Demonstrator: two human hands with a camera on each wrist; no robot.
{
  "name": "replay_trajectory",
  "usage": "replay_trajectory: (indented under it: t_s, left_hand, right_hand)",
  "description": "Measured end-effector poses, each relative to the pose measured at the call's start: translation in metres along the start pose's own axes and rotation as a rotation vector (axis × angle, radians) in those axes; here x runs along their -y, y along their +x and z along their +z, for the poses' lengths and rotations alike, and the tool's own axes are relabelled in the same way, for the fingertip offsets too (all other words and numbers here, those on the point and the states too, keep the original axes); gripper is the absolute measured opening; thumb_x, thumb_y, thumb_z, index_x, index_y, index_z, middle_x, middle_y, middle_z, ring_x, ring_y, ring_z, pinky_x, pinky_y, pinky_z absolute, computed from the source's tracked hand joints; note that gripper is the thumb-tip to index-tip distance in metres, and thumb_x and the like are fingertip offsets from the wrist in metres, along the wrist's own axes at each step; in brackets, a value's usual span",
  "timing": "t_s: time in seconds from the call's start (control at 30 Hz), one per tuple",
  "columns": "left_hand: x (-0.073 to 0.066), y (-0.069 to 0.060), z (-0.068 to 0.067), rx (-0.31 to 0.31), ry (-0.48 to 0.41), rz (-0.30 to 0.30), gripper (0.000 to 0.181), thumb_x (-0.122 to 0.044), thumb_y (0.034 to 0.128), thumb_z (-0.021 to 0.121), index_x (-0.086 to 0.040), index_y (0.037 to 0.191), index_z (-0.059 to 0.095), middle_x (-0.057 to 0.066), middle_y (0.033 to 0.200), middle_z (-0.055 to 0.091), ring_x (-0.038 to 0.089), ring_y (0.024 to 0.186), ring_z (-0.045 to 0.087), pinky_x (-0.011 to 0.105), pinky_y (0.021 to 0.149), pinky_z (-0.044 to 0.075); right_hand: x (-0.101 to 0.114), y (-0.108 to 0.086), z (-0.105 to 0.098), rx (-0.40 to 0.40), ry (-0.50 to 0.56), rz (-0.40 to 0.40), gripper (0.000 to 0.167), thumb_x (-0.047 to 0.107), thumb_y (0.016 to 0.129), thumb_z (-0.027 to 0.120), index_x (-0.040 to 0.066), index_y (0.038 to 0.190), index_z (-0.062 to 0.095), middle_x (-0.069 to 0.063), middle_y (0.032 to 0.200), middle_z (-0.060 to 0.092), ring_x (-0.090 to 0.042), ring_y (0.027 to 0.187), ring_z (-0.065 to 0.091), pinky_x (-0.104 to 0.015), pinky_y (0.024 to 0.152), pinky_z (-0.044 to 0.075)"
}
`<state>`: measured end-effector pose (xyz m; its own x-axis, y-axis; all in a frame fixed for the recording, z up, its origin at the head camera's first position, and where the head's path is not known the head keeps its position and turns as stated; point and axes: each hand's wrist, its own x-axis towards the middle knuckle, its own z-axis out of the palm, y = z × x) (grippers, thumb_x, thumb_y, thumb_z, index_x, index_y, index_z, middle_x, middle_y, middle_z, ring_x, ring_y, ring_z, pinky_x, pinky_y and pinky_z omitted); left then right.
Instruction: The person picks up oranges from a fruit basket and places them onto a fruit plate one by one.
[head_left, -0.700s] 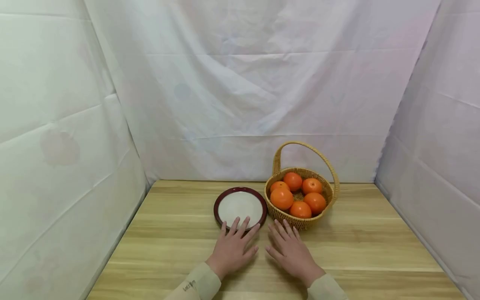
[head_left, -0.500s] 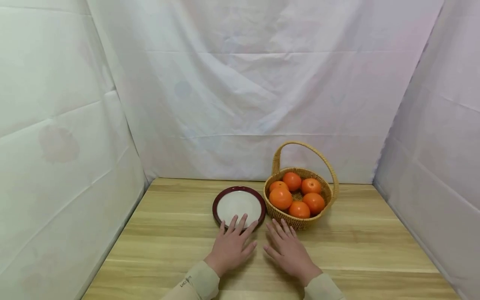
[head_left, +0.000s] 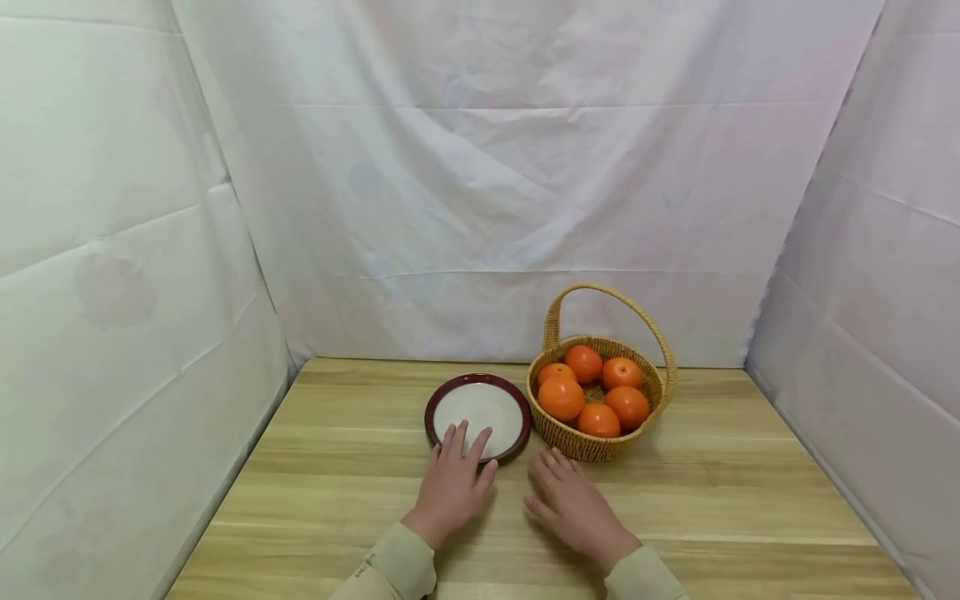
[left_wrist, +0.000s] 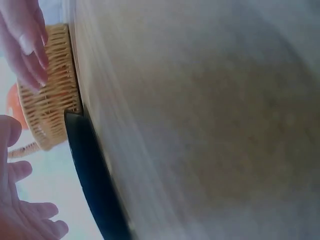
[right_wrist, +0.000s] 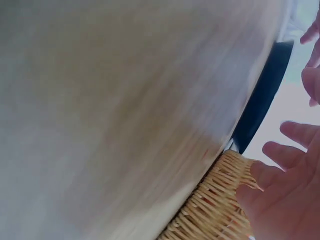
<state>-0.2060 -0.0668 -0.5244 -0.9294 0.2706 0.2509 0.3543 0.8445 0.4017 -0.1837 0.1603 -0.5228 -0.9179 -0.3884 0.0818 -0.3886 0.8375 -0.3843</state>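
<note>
now | left hand (head_left: 452,485) leftward | right hand (head_left: 576,502) drawn back | basket (head_left: 588,446) unmoved

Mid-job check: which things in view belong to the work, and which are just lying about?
Likely part of the work, going by the hands:
- plate: left hand reaches over its near edge
- basket: right hand is close to its near side
- six orange fruits in the basket

Likely just surroundings:
- table
- white cloth behind

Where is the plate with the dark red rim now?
In the head view, the plate lies on the table, just left of the basket, with the left hand over its near edge.
</note>
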Motion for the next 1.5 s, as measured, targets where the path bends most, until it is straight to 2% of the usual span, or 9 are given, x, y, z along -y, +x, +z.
replay_trajectory:
  t_s: [0.27,0.53,0.67,0.83,0.97,1.1,1.23,1.37,1.5]
  left_hand:
    - [0.01,0.004,0.001,-0.091,-0.096,-0.107,0.055,-0.038,0.1028,0.052,-0.009,0.149,0.046,0.024,0.157,0.035,0.047,0.149,0.027,0.064,0.112,0.035]
    - [0.03,0.013,0.0,-0.202,-0.392,-0.305,0.058,-0.026,0.0988,0.063,0.0,0.147,0.045,0.025,0.154,0.035,0.044,0.143,0.035,0.057,0.113,0.038]
    - [0.04,0.018,-0.002,-0.224,-0.476,-0.393,0.06,-0.021,0.0966,0.066,0.005,0.146,0.043,0.029,0.149,0.035,0.047,0.139,0.036,0.058,0.113,0.037]
    - [0.05,0.023,-0.003,-0.179,-0.573,-0.493,0.068,-0.018,0.0966,0.065,0.011,0.15,0.034,0.036,0.145,0.033,0.049,0.136,0.04,0.058,0.112,0.038]
    - [0.055,0.028,-0.002,-0.131,-0.649,-0.533,0.065,-0.016,0.0979,0.062,0.014,0.148,0.034,0.036,0.137,0.05,0.041,0.125,0.054,0.051,0.105,0.048]
    - [0.06,0.032,-0.002,-0.112,-0.708,-0.559,0.055,-0.014,0.0995,0.06,0.014,0.144,0.041,0.027,0.124,0.063,0.029,0.11,0.062,0.038,0.09,0.054]
    - [0.063,0.035,-0.003,-0.079,-0.696,-0.6,0.051,-0.018,0.0993,0.06,0.013,0.138,0.049,0.024,0.116,0.064,0.026,0.099,0.06,0.033,0.081,0.051]
    - [0.064,0.037,-0.004,-0.032,-0.674,-0.604,0.049,-0.017,0.0983,0.06,0.016,0.134,0.051,0.025,0.117,0.064,0.027,0.1,0.06,0.036,0.082,0.052]
    - [0.064,0.036,-0.004,-0.027,-0.645,-0.616,0.046,-0.012,0.095,0.061,0.017,0.13,0.051,0.024,0.11,0.063,0.029,0.099,0.059,0.038,0.083,0.051]
  right_hand:
    - [0.008,0.001,-0.001,0.024,0.018,-0.04,0.06,0.04,0.102,0.055,0.004,0.15,0.047,-0.02,0.154,0.046,-0.042,0.146,0.037,-0.062,0.119,0.027]
    - [0.013,0.005,-0.007,-0.012,0.095,-0.014,0.057,0.038,0.102,0.057,0.011,0.151,0.046,-0.013,0.151,0.051,-0.04,0.142,0.043,-0.059,0.116,0.034]
    - [0.015,0.007,-0.011,-0.032,0.109,0.005,0.056,0.038,0.102,0.057,0.014,0.151,0.046,-0.01,0.15,0.053,-0.034,0.14,0.047,-0.056,0.113,0.038]
    - [0.016,0.009,-0.016,-0.051,0.079,0.004,0.053,0.038,0.102,0.058,0.014,0.149,0.05,-0.008,0.143,0.057,-0.028,0.134,0.052,-0.052,0.11,0.044]
    - [0.017,0.01,-0.021,-0.068,0.031,-0.021,0.051,0.036,0.101,0.059,0.011,0.145,0.053,-0.008,0.139,0.06,-0.027,0.129,0.055,-0.05,0.107,0.047]
    - [0.021,0.01,-0.029,-0.074,0.032,-0.025,0.052,0.035,0.101,0.06,0.01,0.145,0.053,-0.009,0.14,0.06,-0.027,0.129,0.055,-0.05,0.108,0.046]
    - [0.022,0.013,-0.035,-0.09,0.017,-0.029,0.053,0.037,0.101,0.059,0.008,0.145,0.052,-0.01,0.14,0.06,-0.027,0.131,0.055,-0.048,0.109,0.046]
    - [0.021,0.016,-0.041,-0.114,-0.007,-0.047,0.05,0.036,0.102,0.059,0.006,0.142,0.055,-0.01,0.136,0.061,-0.025,0.128,0.057,-0.047,0.107,0.047]
    - [0.023,0.017,-0.045,-0.142,0.002,-0.051,0.048,0.034,0.101,0.06,0.006,0.14,0.056,-0.011,0.134,0.061,-0.025,0.127,0.057,-0.046,0.107,0.048]
